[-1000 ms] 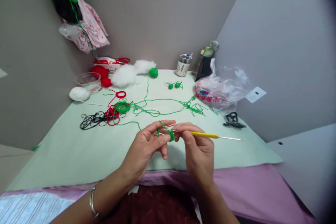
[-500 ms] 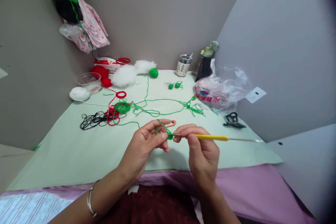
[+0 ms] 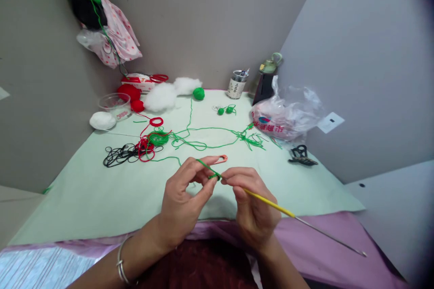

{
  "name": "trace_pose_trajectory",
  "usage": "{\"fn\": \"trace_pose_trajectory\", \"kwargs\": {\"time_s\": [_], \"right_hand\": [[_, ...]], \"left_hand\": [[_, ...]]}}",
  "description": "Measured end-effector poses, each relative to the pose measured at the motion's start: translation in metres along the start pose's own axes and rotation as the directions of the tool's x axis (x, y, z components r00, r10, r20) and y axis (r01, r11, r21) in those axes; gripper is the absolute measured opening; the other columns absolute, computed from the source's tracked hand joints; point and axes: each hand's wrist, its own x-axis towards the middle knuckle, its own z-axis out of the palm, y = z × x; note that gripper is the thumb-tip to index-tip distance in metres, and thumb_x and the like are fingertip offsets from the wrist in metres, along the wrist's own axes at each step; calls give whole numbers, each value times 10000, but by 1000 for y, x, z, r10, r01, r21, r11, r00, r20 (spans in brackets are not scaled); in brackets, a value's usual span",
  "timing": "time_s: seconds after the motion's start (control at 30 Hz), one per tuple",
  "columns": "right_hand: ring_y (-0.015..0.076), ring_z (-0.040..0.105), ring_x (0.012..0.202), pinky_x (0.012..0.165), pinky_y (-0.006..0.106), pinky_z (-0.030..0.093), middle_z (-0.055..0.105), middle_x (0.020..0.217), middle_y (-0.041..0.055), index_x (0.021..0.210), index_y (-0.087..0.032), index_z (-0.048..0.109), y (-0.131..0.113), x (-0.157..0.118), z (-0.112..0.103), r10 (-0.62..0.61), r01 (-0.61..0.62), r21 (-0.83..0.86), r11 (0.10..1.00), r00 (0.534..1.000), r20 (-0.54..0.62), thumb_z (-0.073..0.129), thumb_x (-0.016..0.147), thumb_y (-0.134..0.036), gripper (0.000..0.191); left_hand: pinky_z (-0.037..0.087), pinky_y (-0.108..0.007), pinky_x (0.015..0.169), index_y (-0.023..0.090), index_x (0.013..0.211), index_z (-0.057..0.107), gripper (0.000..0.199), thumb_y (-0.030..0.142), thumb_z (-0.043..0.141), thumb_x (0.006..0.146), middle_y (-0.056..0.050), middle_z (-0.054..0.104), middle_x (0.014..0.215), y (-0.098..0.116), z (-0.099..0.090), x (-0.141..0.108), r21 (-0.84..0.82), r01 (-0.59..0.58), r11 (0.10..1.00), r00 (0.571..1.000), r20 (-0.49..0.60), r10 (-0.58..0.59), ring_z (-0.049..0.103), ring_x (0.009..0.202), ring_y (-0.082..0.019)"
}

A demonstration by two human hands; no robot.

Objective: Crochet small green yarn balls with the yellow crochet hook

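My left hand (image 3: 185,198) pinches a small green crochet piece (image 3: 214,176) between thumb and fingers, and a strand of green yarn (image 3: 205,165) runs over its raised index finger. In my right hand (image 3: 256,203) is a crochet hook (image 3: 271,203) with a yellow handle, its shaft slanting down to the right. The hook's working tip meets the green piece, mostly hidden by my fingertips. Just beyond my left fingers lies an orange stitch marker (image 3: 222,159). Green yarn trails from behind my left hand toward a green yarn tangle (image 3: 158,137).
Black cord (image 3: 124,155), red yarn (image 3: 145,148) and a clear plastic tub (image 3: 115,107) lie left. White stuffing (image 3: 161,98) and a green ball (image 3: 198,94) sit at the back. A pen tin (image 3: 236,86), a plastic bag (image 3: 288,113) and a black claw clip (image 3: 301,156) stand right.
The crochet hook has swung from nearly level to a steep slant, its far end dropping. My left hand has turned, its index finger stretching farther out. The work on the table is unchanged.
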Motion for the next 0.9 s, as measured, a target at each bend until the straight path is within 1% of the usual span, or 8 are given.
{"fn": "trace_pose_trajectory", "kwargs": {"time_s": [0.07, 0.17, 0.23, 0.3, 0.4, 0.5, 0.6, 0.9], "right_hand": [[183, 703, 896, 739, 310, 586, 725, 963, 65, 1121, -216, 677, 2, -2, 4, -49, 47, -105, 993, 999, -11, 527, 989, -46, 263], [178, 706, 878, 695, 293, 572, 713, 1003, 69, 1180, -244, 706, 5, -6, 9, -78, 66, -210, 975, 996, -51, 579, 970, -40, 319], [170, 695, 876, 717, 294, 565, 709, 981, 53, 1153, -256, 721, 7, -5, 11, -3, -10, -131, 991, 995, -98, 581, 975, -44, 310], [161, 674, 849, 745, 299, 555, 704, 921, 32, 1066, -249, 735, 8, -3, 10, 151, -145, 52, 988, 980, -128, 569, 998, -75, 249], [143, 640, 767, 728, 296, 532, 688, 859, 12, 984, -241, 743, 11, 1, 8, 386, -332, 365, 870, 918, -85, 556, 1036, -159, 210], [133, 633, 748, 718, 292, 517, 691, 884, 11, 991, -246, 759, 15, 2, 7, 487, -404, 561, 722, 874, 3, 572, 1044, -229, 195], [131, 626, 773, 730, 288, 504, 696, 919, 15, 979, -247, 772, 16, 0, 6, 515, -428, 605, 672, 856, 35, 595, 1038, -260, 188], [147, 614, 802, 754, 301, 496, 712, 922, 22, 969, -253, 784, 14, -2, 5, 545, -476, 576, 664, 836, 63, 612, 1029, -272, 183]], "left_hand": [[482, -174, 645, 274, 1175, 788, 346, 125, 760, 864, 33, 643, 859, 1, 2, -2, -27, 53, 998, 999, 7, -53, 522, 610, -46], [351, -154, 472, 248, 1258, 736, 400, 212, 798, 865, 41, 622, 859, 5, 4, -2, -215, 344, 914, 937, 140, -319, 373, 495, -7], [261, -155, 408, 230, 1272, 718, 432, 271, 822, 855, 42, 605, 881, 8, 3, 1, -349, 502, 791, 864, 248, -438, 314, 451, 16], [231, -153, 391, 210, 1251, 721, 432, 286, 838, 842, 45, 587, 880, 10, 2, 5, -442, 571, 692, 821, 308, -481, 302, 431, 30], [260, -145, 402, 190, 1217, 734, 397, 266, 838, 842, 43, 586, 863, 10, 1, 8, -485, 571, 663, 820, 307, -482, 337, 431, 32], [277, -146, 406, 201, 1198, 752, 364, 263, 834, 848, 38, 600, 881, 9, 1, 7, -470, 551, 690, 835, 296, -465, 367, 428, 33], [288, -147, 414, 211, 1187, 766, 347, 264, 832, 851, 36, 600, 893, 9, 1, 6, -463, 538, 705, 843, 282, -458, 380, 434, 35], [287, -151, 413, 219, 1204, 758, 380, 282, 845, 840, 39, 594, 883, 7, 1, 6, -462, 539, 704, 842, 285, -457, 386, 436, 29]]}}
